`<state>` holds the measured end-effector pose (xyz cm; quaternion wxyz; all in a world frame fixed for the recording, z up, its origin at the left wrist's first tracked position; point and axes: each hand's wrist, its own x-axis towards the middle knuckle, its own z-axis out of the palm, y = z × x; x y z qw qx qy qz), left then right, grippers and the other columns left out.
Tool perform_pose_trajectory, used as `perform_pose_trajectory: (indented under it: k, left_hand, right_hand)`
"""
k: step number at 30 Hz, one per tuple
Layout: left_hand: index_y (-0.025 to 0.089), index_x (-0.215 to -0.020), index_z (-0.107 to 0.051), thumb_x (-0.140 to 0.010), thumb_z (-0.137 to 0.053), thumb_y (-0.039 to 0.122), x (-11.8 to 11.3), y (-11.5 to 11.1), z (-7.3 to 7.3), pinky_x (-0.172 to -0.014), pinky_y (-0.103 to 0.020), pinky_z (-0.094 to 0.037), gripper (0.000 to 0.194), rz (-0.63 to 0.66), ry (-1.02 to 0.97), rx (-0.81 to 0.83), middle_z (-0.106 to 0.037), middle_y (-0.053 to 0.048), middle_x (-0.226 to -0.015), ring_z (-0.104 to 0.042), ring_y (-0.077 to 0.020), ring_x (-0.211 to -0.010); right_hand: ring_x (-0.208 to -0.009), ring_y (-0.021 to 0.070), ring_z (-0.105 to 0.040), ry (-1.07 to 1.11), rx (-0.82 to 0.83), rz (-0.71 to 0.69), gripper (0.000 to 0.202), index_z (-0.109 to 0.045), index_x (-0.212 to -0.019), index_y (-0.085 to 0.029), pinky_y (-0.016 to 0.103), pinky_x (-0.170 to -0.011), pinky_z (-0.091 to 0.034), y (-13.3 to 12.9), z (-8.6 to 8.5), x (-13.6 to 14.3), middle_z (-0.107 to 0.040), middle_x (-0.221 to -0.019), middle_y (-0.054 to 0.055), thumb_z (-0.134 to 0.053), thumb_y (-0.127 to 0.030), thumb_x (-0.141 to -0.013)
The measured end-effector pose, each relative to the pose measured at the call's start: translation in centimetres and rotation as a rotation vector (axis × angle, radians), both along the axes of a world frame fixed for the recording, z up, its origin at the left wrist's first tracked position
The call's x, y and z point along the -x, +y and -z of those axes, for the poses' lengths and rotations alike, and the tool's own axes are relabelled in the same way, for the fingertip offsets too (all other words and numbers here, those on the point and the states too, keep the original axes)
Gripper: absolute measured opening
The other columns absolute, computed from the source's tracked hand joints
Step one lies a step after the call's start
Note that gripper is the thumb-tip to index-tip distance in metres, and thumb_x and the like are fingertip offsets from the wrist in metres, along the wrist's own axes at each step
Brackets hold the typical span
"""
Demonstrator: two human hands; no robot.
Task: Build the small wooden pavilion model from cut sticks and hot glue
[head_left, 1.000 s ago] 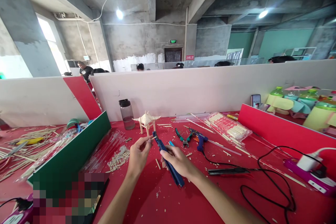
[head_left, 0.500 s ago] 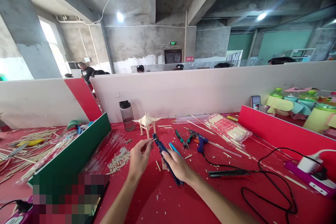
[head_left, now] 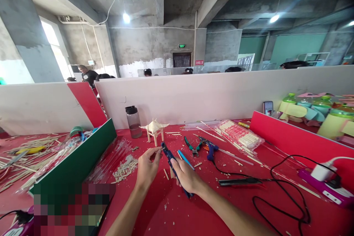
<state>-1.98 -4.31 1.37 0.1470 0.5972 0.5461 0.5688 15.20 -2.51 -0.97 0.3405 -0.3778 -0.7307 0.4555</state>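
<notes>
My right hand (head_left: pixel 186 174) is wrapped around a dark blue plier-like hand cutter (head_left: pixel 167 154), its jaws pointing away from me. My left hand (head_left: pixel 148 164) pinches a small piece of wooden stick at those jaws; fingers hide most of it. Just beyond stands a small pavilion model (head_left: pixel 155 129) of wooden sticks, with a peaked roof on legs. A few loose short sticks (head_left: pixel 166 174) lie between my hands, partly under the cutter. Left of my left hand is a heap of cut stick bits (head_left: pixel 125 170). A blue pen-like thing (head_left: pixel 184 158) lies behind my right hand.
Green-handled pliers (head_left: pixel 194 149) and a blue glue gun (head_left: pixel 211 150) lie to the right, its black cord looping towards a purple power strip (head_left: pixel 336 194). A bag of sticks (head_left: pixel 240 133) sits farther back. A water bottle (head_left: pixel 134 122) stands by the white partition (head_left: pixel 177 99). A green board (head_left: pixel 80 155) borders the left.
The cutter's handles look closer together inside my right hand. My left fingers stay at the jaws, and the pale stick tip seen there before is now harder to see.
</notes>
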Motion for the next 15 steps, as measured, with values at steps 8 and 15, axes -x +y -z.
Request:
perform_pose_trajectory:
  k: [8,15]
  left_hand:
    - [0.016,-0.098,-0.076,-0.088,-0.06,0.04,0.2,0.5,0.5,-0.073,-0.029,-0.057,0.031,0.026,-0.059,0.012,-0.078,-0.008,-0.087,-0.073,-0.0216,-0.077]
    - [0.015,-0.099,-0.075,-0.088,-0.061,0.039,0.5,0.8,0.5,-0.074,-0.03,-0.056,0.031,0.031,-0.106,-0.001,-0.078,-0.008,-0.086,-0.072,-0.022,-0.079]
  right_hand:
    - [-0.034,0.009,-0.045,0.035,0.105,0.019,0.064,-0.05,-0.084,-0.021,0.021,-0.035,-0.032,-0.3,-0.2,0.3,-0.048,-0.054,-0.006,-0.019,-0.076,-0.092]
    - [-0.035,0.0082,-0.046,0.088,0.166,-0.016,0.063,-0.052,-0.092,-0.019,0.019,-0.034,-0.034,-0.2,-0.9,0.6,-0.05,-0.057,-0.006,-0.024,-0.075,-0.092]
